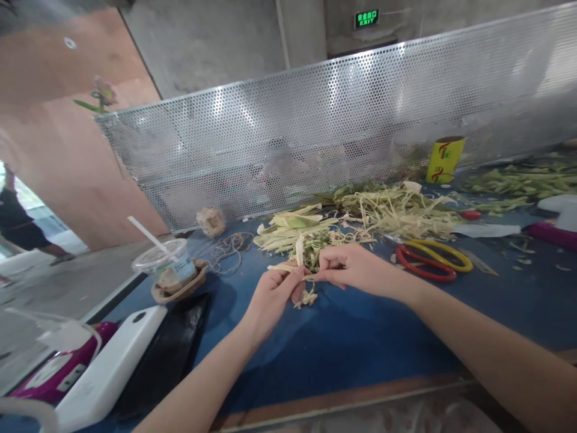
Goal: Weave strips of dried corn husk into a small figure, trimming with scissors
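Note:
Over the blue table point(333, 355), my left hand point(280, 285) pinches a small bundle of pale corn husk point(299, 249); one piece stands upright and another points left. My right hand point(342, 264) is closed, thumb and finger pinching a thin husk strip that runs across to the left hand. A frilly, pale end point(307, 297) hangs below the left fingers. Just beyond both hands lies a heap of green and cream husks point(295, 225), with shredded bits point(320, 246) at its near side. Scissors point(444, 258) with red and yellow handles rest right of my right hand.
Loose twine point(232, 248) and a twine ball point(211, 221) lie left of the husks. A plastic cup point(174, 264) stands in a cardboard holder. A white power bank-like slab point(112, 367), a yellow tube point(445, 159) and a purple-handled tool point(550, 234) flank the work. A perforated metal screen point(270, 138) stands behind.

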A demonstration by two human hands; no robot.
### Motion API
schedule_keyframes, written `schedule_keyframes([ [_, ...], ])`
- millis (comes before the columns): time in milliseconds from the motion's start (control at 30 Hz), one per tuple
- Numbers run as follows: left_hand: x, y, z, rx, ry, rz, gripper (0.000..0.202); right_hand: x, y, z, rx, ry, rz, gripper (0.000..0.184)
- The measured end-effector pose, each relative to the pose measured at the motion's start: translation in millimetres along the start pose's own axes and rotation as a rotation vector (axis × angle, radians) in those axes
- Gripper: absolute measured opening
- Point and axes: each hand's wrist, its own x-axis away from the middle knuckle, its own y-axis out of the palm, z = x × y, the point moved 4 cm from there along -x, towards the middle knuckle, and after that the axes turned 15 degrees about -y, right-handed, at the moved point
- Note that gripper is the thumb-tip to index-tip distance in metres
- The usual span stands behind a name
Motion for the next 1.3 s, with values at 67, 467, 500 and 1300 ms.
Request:
schedule_keyframes([
  [67,0.4,-0.5,1.6,0.071,-0.012,-0.029,0.024,0.4,-2.8,-1.5,-0.010,-0.009,-0.015,0.029],
  [467,6.4,2.6,5.9,0.019,-0.049,-0.202,0.035,-1.0,2.6,1.5,-0.166,-0.009,-0.053,0.040],
  [500,7.0,3.5,5.9,0.043,-0.054,-0.209,0.051,-1.1,5.7,1.0,-0.210,-0.020,-0.078,0.038],
  [1300,15.6,12.8,1.6,-0.084,-0.091,-0.128,0.089,-5.2,15.9,21.0,-0.544,0.043,0.176,0.023],
])
